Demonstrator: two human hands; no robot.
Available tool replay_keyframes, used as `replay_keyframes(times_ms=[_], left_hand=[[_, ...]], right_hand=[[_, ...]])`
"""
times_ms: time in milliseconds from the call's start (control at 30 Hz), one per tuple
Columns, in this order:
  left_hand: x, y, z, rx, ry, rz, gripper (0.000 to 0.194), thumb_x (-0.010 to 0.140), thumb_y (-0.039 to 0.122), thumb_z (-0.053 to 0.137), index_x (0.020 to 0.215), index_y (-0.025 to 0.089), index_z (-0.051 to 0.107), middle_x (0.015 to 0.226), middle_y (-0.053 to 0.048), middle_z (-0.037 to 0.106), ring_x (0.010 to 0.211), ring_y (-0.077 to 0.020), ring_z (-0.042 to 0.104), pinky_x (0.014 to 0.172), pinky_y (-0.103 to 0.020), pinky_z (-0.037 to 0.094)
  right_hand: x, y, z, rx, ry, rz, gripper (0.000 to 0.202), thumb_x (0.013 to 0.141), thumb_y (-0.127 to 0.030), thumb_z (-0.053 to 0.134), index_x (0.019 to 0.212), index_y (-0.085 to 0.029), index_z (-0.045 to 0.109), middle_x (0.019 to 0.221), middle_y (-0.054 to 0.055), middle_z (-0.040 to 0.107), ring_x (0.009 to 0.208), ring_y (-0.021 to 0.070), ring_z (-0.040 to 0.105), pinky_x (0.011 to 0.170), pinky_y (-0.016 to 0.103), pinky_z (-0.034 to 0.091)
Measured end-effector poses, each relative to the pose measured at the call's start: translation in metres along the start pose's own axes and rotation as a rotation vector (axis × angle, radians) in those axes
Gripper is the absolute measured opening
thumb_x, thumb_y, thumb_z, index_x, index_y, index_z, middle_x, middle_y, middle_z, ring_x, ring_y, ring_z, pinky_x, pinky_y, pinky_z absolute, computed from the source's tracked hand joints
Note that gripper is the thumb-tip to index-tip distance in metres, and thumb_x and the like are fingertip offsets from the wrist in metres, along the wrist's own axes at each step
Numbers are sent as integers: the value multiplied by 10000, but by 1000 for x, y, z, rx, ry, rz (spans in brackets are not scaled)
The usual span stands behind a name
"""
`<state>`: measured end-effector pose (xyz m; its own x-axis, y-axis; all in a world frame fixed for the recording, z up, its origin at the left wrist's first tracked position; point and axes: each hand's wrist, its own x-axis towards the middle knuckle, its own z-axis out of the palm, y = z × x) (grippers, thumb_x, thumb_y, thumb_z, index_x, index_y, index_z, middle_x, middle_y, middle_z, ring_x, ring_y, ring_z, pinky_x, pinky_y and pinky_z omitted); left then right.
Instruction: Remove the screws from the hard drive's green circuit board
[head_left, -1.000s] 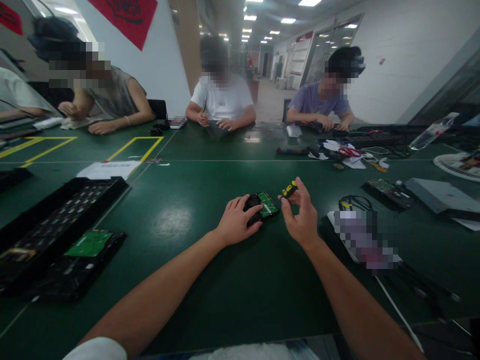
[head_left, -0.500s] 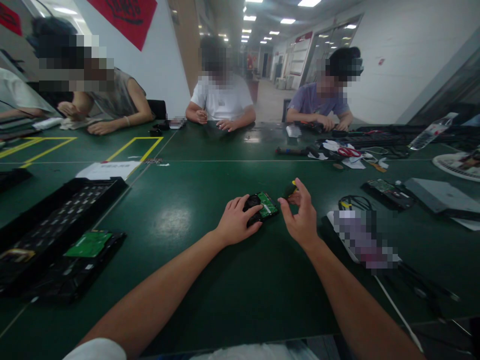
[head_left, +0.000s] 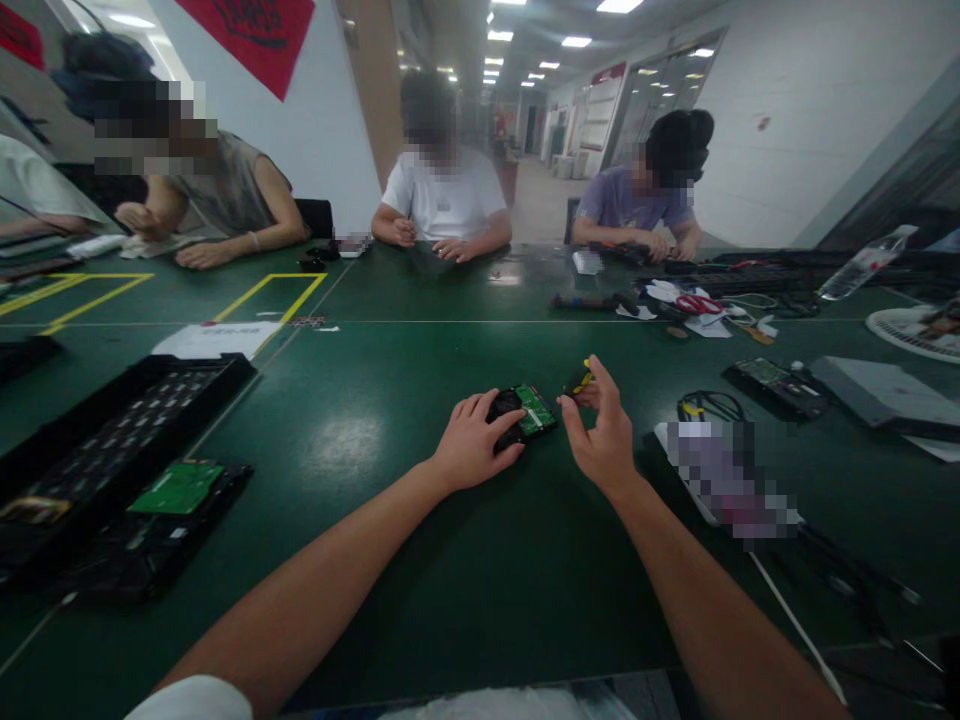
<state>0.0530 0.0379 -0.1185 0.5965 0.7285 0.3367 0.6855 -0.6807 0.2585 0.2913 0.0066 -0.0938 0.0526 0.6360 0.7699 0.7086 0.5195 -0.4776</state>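
My left hand (head_left: 474,440) lies over a hard drive (head_left: 534,410) on the green table, its fingers spread across the black part and pressing it down. The drive's green circuit board faces up and shows past the fingertips. Just right of the drive, my right hand (head_left: 601,430) is raised with thumb and fingers curled round a small screwdriver (head_left: 579,382) with a black and yellow handle. Its tip is too small or hidden to make out.
At left lie a long black tray (head_left: 127,430) and another drive with a green board (head_left: 180,487). On the right are a pixelated phone-like object (head_left: 724,480), cables, a third drive (head_left: 776,388) and a grey box (head_left: 877,395). Several people sit across the table.
The screwdriver has turned a little in my right fingers, showing more yellow on its handle. My left hand and the drive stay put. The person at far right has bent lower.
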Motion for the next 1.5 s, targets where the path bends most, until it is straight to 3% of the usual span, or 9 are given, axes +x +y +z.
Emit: replay_keyframes(times_ms=[1500], left_hand=[[0,0,0,-2,0,0,569,968,526,642,1506,350,589,1641,-139,402,1485,-420,385,1182,-634,355]], right_hand=[[-1,5,1,52,32,16,634,1002,-307,663,1581,-301,403,1418,124,649,996,233,742,914,458,661]])
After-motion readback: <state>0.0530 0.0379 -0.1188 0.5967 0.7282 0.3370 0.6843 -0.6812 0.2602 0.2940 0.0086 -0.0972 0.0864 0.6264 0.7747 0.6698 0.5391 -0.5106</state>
